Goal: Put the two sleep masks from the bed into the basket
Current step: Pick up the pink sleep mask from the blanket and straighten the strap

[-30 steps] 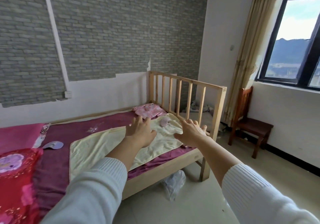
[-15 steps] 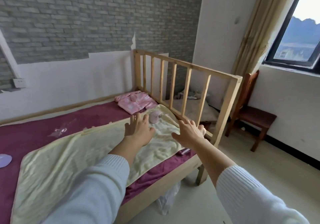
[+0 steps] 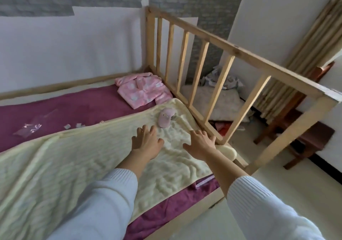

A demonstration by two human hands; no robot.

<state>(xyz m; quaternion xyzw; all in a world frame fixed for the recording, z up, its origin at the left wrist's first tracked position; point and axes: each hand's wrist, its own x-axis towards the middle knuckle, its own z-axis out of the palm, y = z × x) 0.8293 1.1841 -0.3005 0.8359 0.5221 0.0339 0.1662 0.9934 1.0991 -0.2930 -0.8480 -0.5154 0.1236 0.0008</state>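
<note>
Bed (image 3: 103, 110): wooden frame, purple sheet, set against a white wall with grey brick-pattern paper above. Slatted wooden rail (image 3: 203, 54) stands upright at the bed's right end.

Cream blanket (image 3: 88, 158): spread across the near part of the bed, surface rumpled, reaching to the rail and hanging slightly over the near edge.

Chair (image 3: 303, 136): dark wood, on the floor beyond the rail, beside a striped curtain (image 3: 303, 50).

Bedding heap (image 3: 218, 99): pale pillow and crumpled cloth on the floor behind the rail slats.

Pink garment (image 3: 144, 89): folded loosely on the purple sheet in the far corner, next to the rail and just beyond the blanket edge.

Left hand (image 3: 146, 139): reaching forward over the blanket, palm down, fingers spread, holding nothing. White knit sleeve on the arm.

Right hand (image 3: 200, 143): reaching forward over the blanket near the rail's base, palm down, fingers spread, holding nothing. Same white sleeve.

Sleep mask (image 3: 165, 117): pink, lying on the cream blanket near its far right corner, just ahead of the left hand's fingertips, not touched. Only one mask in view; no basket in view.

Clear plastic bag (image 3: 27, 128): flat on the purple sheet, far left. Small white scraps (image 3: 74, 125) lie to its right, along the blanket's edge.
</note>
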